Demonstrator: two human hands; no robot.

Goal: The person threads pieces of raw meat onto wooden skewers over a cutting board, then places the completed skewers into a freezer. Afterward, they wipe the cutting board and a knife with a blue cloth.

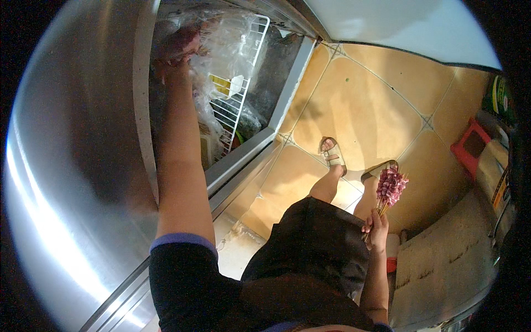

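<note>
My right hand (376, 232) grips the thin sticks of a bundle of raw meat skewers (390, 186), with the pinkish-red meat pointing away from me over my sandalled foot. My left arm reaches into an open refrigerator compartment. My left hand (172, 62) is in shadow at its far end, beside dark red meat (186, 41) and clear plastic bags (232, 33). Its fingers are mostly hidden, so I cannot tell what they hold. A white wire rack (249, 79) carries the bags and a small yellow and white packet (222, 85).
The compartment's metal sill (242, 159) runs between me and the rack. A large stainless steel panel (83, 166) fills the left side. Tan floor tiles (344, 95) lie around my feet. A red plastic item (471, 145) and a metal-grey surface (439, 261) are at the right.
</note>
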